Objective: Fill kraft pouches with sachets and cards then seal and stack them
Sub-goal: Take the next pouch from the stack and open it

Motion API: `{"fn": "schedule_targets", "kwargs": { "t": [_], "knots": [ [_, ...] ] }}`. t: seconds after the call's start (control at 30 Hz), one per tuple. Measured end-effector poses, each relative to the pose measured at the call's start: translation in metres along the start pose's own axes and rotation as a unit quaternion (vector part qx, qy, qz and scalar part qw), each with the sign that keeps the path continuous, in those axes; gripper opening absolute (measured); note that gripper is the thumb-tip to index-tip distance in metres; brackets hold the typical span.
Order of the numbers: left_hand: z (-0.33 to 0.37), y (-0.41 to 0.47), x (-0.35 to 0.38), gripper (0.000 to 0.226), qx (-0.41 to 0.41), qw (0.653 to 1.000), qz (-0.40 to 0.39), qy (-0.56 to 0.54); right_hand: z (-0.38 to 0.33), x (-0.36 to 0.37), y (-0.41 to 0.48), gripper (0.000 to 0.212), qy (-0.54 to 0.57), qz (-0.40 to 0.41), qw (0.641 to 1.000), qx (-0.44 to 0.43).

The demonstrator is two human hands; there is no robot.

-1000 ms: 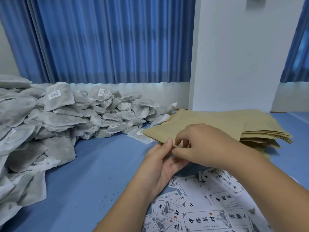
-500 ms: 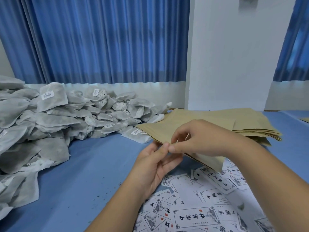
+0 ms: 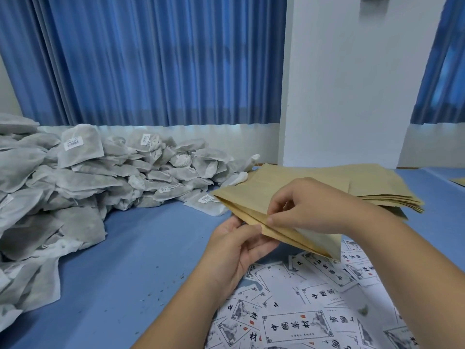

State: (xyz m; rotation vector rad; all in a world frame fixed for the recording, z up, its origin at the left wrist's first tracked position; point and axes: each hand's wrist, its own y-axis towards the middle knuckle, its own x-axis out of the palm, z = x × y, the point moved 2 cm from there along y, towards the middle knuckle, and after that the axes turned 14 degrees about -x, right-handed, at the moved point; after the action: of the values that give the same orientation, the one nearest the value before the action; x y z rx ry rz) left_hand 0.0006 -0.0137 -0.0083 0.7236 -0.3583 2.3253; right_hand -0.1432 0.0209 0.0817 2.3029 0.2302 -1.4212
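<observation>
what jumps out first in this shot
A big heap of grey sachets fills the left of the blue table. At centre, the left grip and right grip pinch a kraft pouch by its edge, just in front of the pouch stack. Printed cards lie scattered at the bottom right.

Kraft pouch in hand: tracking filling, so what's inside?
Only a pale inner face shows at the parted mouth of the kraft pouch; no contents visible. Deeper in is covered by paper and the right hand.

Single head cam, fwd-down, apparently close-up.
</observation>
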Motion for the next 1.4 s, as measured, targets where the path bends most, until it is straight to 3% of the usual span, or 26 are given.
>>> {"fn": "schedule_targets", "kwargs": {
  "t": [0.13, 0.27, 0.33, 0.7, 1.03, 1.23, 1.4],
  "knots": [
    [-0.003, 0.001, 0.006, 0.017, 0.022, 0.997, 0.064, -0.022, -0.014, 0.008, 0.004, 0.01, -0.066, 0.017, 0.997, -0.031],
    [0.0, -0.003, 0.01, 0.046, 0.052, 0.996, 0.066, 0.007, -0.026, 0.01, 0.006, 0.017, -0.12, 0.039, 0.989, -0.072],
    [0.001, -0.005, 0.011, 0.049, 0.061, 0.996, 0.061, 0.016, -0.027, 0.009, 0.006, 0.018, -0.128, 0.053, 0.987, -0.084],
    [0.003, -0.005, 0.005, 0.018, 0.068, 0.991, 0.093, 0.073, -0.019, 0.01, 0.005, 0.013, -0.141, 0.069, 0.983, -0.096],
    [0.002, -0.007, 0.008, 0.027, 0.071, 0.985, 0.129, 0.088, -0.023, 0.003, 0.001, 0.009, -0.122, 0.094, 0.983, -0.096],
    [0.001, -0.007, 0.008, 0.03, 0.056, 0.972, 0.226, 0.039, -0.052, 0.027, 0.006, 0.013, -0.247, 0.041, 0.954, -0.163],
    [0.005, -0.01, 0.008, 0.021, 0.045, 0.963, 0.252, 0.084, -0.055, 0.03, 0.008, 0.011, -0.277, 0.038, 0.952, -0.127]
  ]
}}
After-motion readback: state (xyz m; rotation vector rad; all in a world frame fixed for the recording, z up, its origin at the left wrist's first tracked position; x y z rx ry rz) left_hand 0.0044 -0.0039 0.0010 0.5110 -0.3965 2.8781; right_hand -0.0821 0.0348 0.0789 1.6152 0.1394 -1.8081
